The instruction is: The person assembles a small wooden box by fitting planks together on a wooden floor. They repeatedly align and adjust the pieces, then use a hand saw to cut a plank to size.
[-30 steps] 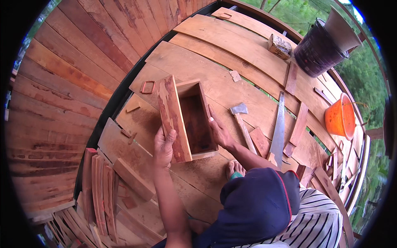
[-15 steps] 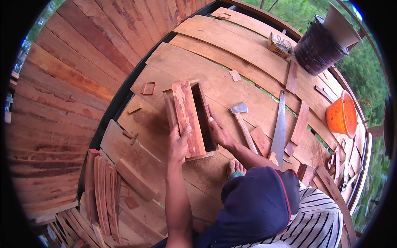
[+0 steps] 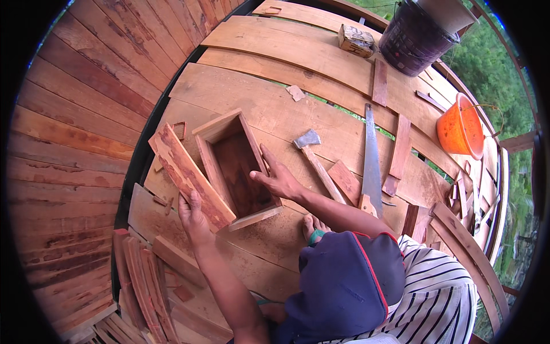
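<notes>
A long wooden board (image 3: 192,175) with reddish patches on its face is in my left hand (image 3: 195,221), thumb on top near its lower end. It is tilted along the left side of an open wooden box (image 3: 243,166). The box lies on the plank floor, its dark inside showing. On the box's right wall rests my right hand (image 3: 281,178), its thumb over the inner side and its fingers along the outside. To the right of that hand lies a hatchet (image 3: 318,163) with a wooden handle, and beyond it a handsaw (image 3: 372,166).
Wood offcuts (image 3: 398,152) lie around the saw. An orange bucket (image 3: 460,127), a dark bucket (image 3: 415,40) and a wrapped block (image 3: 356,41) stand farther off. Stacked boards (image 3: 143,281) are at the lower left, beside a plank wall (image 3: 69,155). My foot (image 3: 314,226) is near the box.
The board has moved left off the top of the box in my left hand, uncovering the inside. My right thumb now reaches over the box's right wall.
</notes>
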Available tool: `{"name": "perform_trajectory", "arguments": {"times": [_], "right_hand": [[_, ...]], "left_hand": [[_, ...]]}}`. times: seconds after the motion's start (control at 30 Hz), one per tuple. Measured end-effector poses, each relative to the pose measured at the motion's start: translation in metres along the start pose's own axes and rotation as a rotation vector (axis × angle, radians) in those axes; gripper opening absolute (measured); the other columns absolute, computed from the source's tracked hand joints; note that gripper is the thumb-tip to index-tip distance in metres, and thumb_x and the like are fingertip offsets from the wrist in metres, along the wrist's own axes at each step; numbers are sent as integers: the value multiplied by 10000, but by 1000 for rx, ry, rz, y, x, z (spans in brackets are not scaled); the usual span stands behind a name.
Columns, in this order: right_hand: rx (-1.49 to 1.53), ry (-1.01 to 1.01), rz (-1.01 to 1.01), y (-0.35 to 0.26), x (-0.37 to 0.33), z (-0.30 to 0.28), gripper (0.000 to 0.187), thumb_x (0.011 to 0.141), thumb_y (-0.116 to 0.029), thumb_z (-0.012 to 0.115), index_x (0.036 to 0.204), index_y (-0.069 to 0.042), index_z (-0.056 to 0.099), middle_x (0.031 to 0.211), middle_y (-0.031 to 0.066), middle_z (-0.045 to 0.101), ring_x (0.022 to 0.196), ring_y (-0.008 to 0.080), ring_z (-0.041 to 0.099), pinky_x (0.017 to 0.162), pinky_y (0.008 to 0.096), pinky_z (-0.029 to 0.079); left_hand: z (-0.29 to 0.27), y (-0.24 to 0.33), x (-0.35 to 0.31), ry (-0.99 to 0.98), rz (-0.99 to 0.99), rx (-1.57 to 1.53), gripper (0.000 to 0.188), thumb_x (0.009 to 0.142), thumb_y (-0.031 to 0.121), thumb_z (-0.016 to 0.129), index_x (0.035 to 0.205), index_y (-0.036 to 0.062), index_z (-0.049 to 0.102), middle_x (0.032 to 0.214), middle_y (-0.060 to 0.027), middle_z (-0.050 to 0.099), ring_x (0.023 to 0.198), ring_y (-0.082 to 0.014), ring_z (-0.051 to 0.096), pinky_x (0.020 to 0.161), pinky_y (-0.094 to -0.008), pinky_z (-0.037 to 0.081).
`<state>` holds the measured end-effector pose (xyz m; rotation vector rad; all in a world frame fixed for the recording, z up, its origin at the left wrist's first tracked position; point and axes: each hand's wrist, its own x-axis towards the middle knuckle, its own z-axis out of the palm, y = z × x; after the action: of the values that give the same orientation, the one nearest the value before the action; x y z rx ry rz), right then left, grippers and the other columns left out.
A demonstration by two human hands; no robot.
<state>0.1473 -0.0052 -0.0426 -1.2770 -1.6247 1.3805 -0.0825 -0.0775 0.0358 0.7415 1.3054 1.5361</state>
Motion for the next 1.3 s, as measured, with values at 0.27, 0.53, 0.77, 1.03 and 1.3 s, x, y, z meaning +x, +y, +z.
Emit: {"name": "perform_trajectory", "arguments": {"times": [0.27, 0.53, 0.77, 1.03, 1.3], "right_hand": [[2, 8, -5, 10, 2, 3, 962, 941, -416, 654, 1600, 56, 137, 1621, 308, 267, 1508, 379, 309, 1211, 436, 305], [44, 17, -7, 2, 1, 3, 905, 917, -374, 629, 1558, 107, 207, 1603, 332, 279, 1513, 413, 278, 1253, 394, 222], [30, 0, -44, -14, -5, -6, 725, 916, -191, 537, 1531, 89, 274, 1392, 378, 493, 1350, 475, 476, 1125, 463, 388], [-118, 119, -90, -18, -8, -3, 720, 872, -113, 521, 1528, 72, 288, 1345, 365, 519, 1251, 491, 530, 1078, 501, 417], [-526, 52, 24, -44, 4, 38, 926, 808, -120, 608, 1602, -1, 145, 1629, 302, 191, 1455, 519, 283, 1169, 571, 304]], "left_hand": [[0, -1, -4, -20, -9, 19, 490, 1041, 270, 617, 1421, -17, 501, 1338, -77, 595, 1204, -158, 549, 1071, -331, 414], [2, 4, -6, -29, -12, -1, 489, 1036, 280, 627, 1405, -21, 512, 1332, -75, 602, 1205, -156, 552, 1075, -329, 411], [-5, 3, -5, -18, -7, -2, 476, 1035, 270, 628, 1399, -18, 518, 1333, -73, 600, 1203, -150, 550, 1072, -323, 412], [-5, 9, -5, 2, 26, -40, 454, 1044, 250, 606, 1402, -15, 520, 1332, -64, 597, 1195, -142, 549, 1067, -313, 414], [-14, 4, -5, -25, 16, 31, 479, 1044, 282, 606, 1424, 8, 503, 1348, -70, 588, 1219, -165, 552, 1070, -337, 421]]}}
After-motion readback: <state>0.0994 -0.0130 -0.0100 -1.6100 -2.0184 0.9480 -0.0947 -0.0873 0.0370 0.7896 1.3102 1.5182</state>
